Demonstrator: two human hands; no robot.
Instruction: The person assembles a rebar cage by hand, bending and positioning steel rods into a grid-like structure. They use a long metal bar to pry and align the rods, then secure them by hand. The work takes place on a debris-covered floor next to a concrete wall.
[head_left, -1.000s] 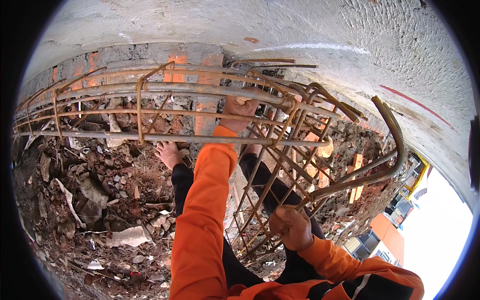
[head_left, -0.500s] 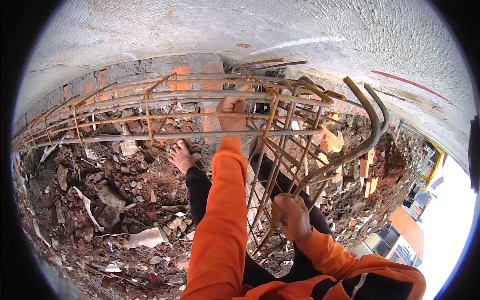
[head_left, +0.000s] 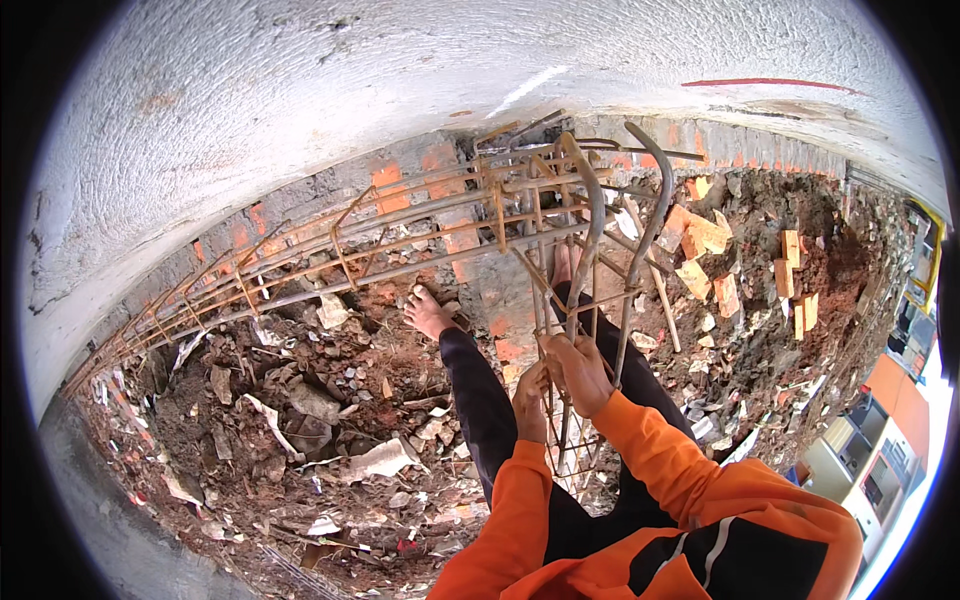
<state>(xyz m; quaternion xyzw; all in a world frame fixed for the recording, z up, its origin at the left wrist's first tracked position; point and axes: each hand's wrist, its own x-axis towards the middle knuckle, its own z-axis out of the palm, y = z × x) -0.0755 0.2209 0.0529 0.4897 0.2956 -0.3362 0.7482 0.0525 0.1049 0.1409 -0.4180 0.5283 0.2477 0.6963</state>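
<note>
Between my legs rises a narrow rebar cage (head_left: 562, 300) of rusty bars, with thick hooked ends (head_left: 650, 190) curving at its top. My right hand (head_left: 580, 374) is closed around one of its thick bars. Right beside it, my left hand (head_left: 531, 398) is closed on the cage's left side; the fingers are partly hidden. A long horizontal rebar cage (head_left: 345, 262), tied with square stirrups, runs along the wall to the far left. Its right end overlaps the upper part of the upright cage.
A rough white wall (head_left: 330, 90) stands ahead over a brick and mortar base (head_left: 440, 185). Rubble and soil (head_left: 310, 400) cover the ground around my bare feet (head_left: 428, 312). Broken orange bricks (head_left: 697, 232) lie at the right, with a wooden stick (head_left: 655, 285) near them.
My left hand has let go of the horizontal cage and come down beside my right hand on the upright cage. The upright cage's hooks now stand more upright; the view has shifted right.
</note>
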